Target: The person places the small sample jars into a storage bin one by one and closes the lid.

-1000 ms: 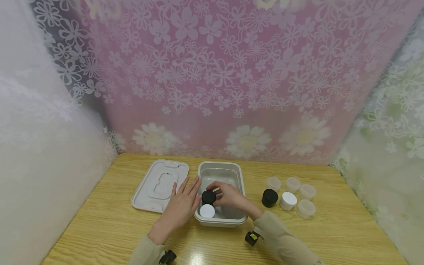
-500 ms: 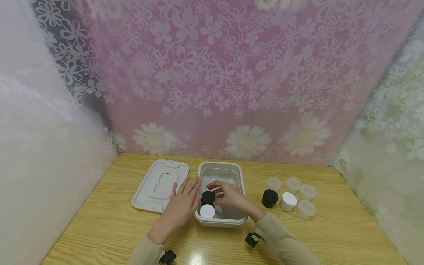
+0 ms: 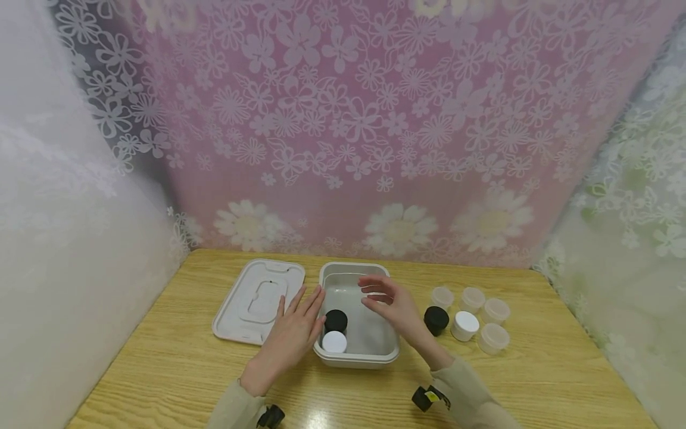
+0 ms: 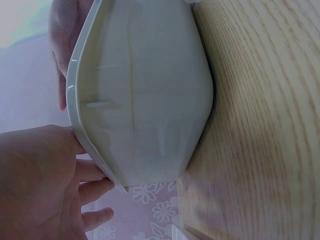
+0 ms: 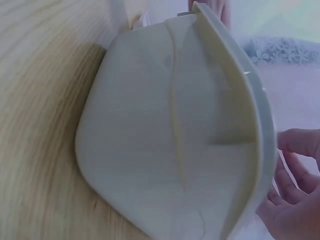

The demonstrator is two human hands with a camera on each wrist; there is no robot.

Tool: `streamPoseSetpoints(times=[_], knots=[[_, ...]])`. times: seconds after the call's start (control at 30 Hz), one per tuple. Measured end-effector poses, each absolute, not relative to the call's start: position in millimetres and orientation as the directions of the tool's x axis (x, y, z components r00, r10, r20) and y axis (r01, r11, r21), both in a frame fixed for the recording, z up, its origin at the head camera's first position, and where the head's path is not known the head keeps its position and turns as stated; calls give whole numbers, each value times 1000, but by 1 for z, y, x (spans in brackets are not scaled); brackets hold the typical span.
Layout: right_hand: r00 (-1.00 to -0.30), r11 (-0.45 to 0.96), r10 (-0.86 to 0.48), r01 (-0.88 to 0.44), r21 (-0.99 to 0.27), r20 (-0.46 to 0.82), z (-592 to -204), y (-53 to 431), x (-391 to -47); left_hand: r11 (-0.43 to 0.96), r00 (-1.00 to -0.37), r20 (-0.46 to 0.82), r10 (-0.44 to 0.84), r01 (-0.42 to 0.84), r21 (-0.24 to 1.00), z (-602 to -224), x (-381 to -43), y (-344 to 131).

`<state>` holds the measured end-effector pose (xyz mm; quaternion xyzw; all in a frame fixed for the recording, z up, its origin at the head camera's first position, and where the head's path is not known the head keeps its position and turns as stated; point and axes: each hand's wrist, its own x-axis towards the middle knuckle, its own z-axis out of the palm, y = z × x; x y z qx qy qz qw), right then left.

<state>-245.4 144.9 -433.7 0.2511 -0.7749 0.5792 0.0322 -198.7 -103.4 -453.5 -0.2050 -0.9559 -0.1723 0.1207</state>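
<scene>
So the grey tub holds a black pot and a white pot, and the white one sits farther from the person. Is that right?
Not quite: in the head view, the white pot sits nearer the person, and the black pot farther away. Both are in the grey tub.

Wood-grain table (image 3: 177,333) bearing a white lid (image 3: 249,301), rectangular plastic tub (image 3: 356,358), four translucent cups (image 3: 493,338), black jar (image 3: 436,320), white jar (image 3: 465,326)

Left grip (image 3: 293,333) straight-fingered, right grip (image 3: 398,307) loosely curved

The head view looks forward and down across the bench (image 3: 177,357); both wrist views, close and sideways, share the tub (image 4: 160,90).
</scene>
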Motion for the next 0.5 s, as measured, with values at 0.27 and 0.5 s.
streamPoseSetpoints(times=[0.27,0.5], knots=[[-908,179,-235,-391,-903,347,-437,171,-238,855,-883,312,351,438,277,-454,-199,-104],[-908,230,-162,-417,-879,387,-440,202,-236,852,-882,314,350,440,285,-453,-198,-103]])
